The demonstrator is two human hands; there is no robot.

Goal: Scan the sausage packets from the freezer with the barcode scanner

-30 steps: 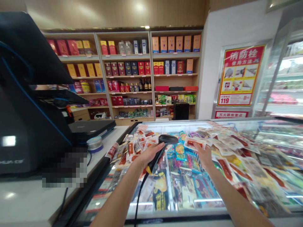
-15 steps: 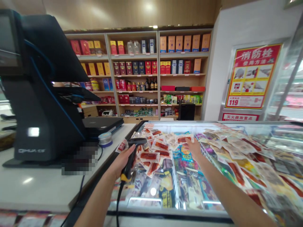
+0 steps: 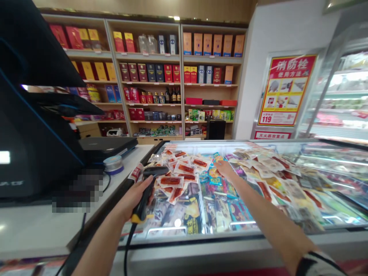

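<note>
My left hand (image 3: 135, 197) is closed round the handle of a black barcode scanner (image 3: 151, 180), whose head lies over the left edge of the glass freezer lid (image 3: 218, 230). A black cable hangs from the handle. My right hand (image 3: 225, 169) reaches forward over the lid, fingers stretched flat beside a heap of small clear snack packets with red contents (image 3: 184, 172). Nothing shows in that hand. More pale packets (image 3: 270, 168) spread over the lid to the right.
A black checkout terminal (image 3: 31, 126) stands on the white counter (image 3: 34, 230) at the left, with a round tin (image 3: 113, 164) behind it. Shelves of boxed goods (image 3: 169, 73) fill the back wall. A red poster (image 3: 284, 92) and a glass cooler (image 3: 342, 92) stand at the right.
My left hand carried the scanner from the middle of the lid to its left edge. My right hand let go of the packet it held up and now lies flat.
</note>
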